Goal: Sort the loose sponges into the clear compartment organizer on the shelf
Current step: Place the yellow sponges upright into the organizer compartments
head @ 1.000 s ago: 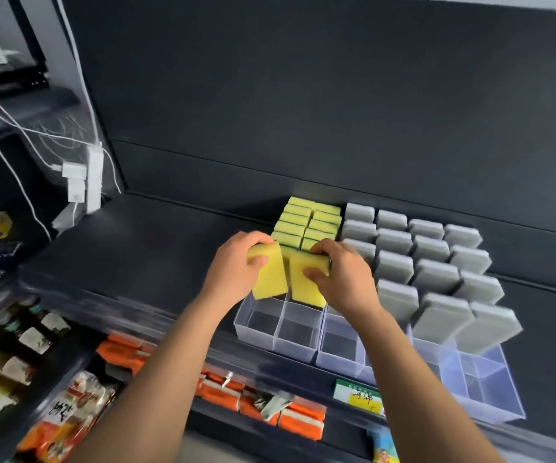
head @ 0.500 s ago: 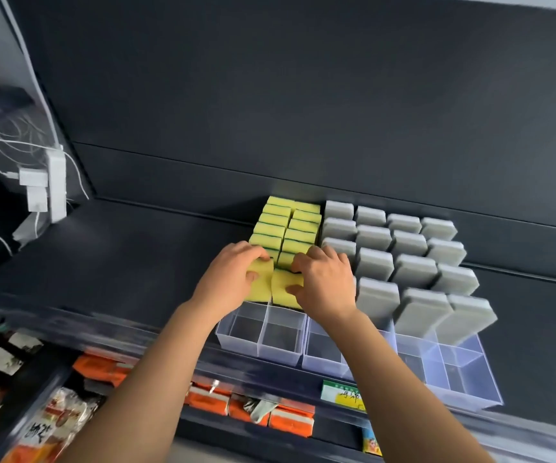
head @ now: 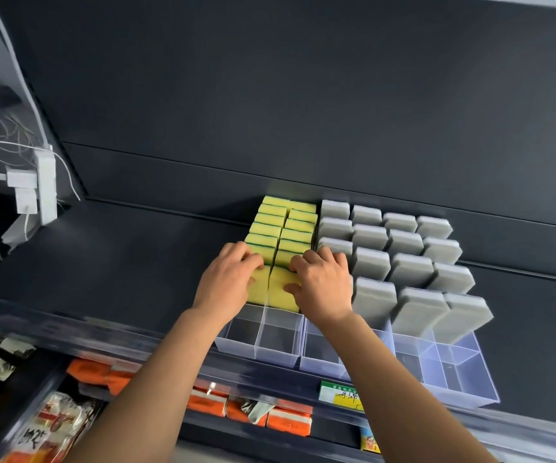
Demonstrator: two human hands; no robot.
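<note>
Dark grey back panel [head: 303, 95] behind a dark shelf [head: 119, 255]

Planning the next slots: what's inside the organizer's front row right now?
In the clear organizer, the front compartments that show are empty. Behind them the left hand and right hand press two yellow sponges in. The right forearm hides part of the front row.
</note>
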